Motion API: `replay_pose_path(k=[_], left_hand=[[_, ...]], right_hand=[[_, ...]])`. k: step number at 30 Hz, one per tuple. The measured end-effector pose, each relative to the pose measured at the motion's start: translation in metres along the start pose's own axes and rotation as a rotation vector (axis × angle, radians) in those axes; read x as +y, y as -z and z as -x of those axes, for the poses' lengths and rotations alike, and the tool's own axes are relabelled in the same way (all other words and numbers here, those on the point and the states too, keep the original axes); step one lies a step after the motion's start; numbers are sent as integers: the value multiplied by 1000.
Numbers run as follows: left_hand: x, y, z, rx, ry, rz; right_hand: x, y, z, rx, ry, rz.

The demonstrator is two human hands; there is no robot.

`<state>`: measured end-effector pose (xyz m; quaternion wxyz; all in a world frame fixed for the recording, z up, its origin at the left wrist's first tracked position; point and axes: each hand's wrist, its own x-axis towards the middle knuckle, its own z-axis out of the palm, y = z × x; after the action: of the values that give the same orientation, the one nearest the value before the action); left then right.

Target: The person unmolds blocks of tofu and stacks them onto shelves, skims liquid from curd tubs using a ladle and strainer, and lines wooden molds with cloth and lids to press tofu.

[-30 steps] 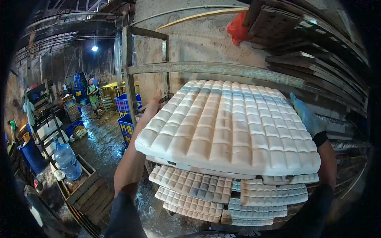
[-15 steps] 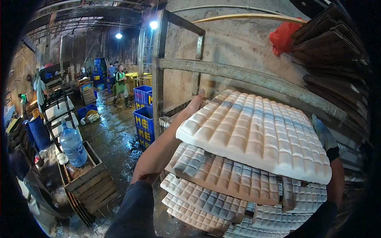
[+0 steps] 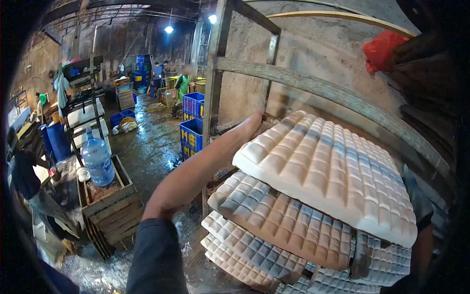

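A large white slab scored into squares [image 3: 323, 171] lies tilted on top, above more scored slabs [image 3: 284, 220] stacked in uneven layers below. My left hand [image 3: 252, 125] is at the slab's far left edge, its fingers mostly hidden by the slab and the wooden frame. On the right edge, my right hand [image 3: 413, 188], in a bluish covering, is partly hidden behind the slab. What its fingers do is not visible.
A wooden rack [image 3: 313, 81] crosses behind the slabs. Blue crates [image 3: 191, 132], a water jug [image 3: 98, 161] on a wooden crate [image 3: 112, 215], and a red bag [image 3: 382, 51] surround them. A co-worker [image 3: 24, 176] is at left; a person in green [image 3: 183, 85] stands farther back.
The view has turned left, so the top slab and both arms appear farther right. More of the lower slabs shows, and a co-worker has come into view at left.
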<state>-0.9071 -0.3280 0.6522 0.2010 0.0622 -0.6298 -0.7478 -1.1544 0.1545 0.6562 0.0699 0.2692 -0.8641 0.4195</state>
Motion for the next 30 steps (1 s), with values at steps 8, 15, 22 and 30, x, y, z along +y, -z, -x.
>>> replay_pose_path(k=[8,15,22,30], left_hand=[[-21,45,167,-6,-86,148],[-49,47,172,-11,-294,468],[-45,75,170,99,-372,452],[-169,137,229,668,-405,-380]], right_hand=[[-9,-7,-12,-8,-53,8],[-11,-14,-13,-14,-78,-9],[-5,-19,-17,-29,-77,-47],[13,-15,-31,-68,-67,-98]])
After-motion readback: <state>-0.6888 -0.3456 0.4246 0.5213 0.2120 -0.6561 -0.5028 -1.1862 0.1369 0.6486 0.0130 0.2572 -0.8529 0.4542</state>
